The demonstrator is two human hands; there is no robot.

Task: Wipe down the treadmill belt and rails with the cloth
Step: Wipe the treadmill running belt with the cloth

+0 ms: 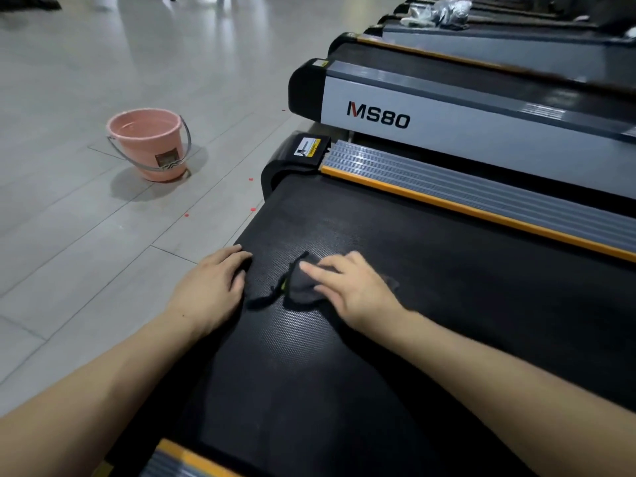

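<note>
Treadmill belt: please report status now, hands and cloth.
Right hand presses dark cloth flat on belt. Left hand rests open at belt's end edge. Nothing in the way; pink bucket on floor, apart.

A black belt [395,270] with a fine dimpled texture is seen, edged by a ribbed grey rail [481,180] trimmed in orange. A dark grey cloth [304,285] is shown on it. A pink bucket [148,146] is set on pale grey floor tiles [86,253].
</note>
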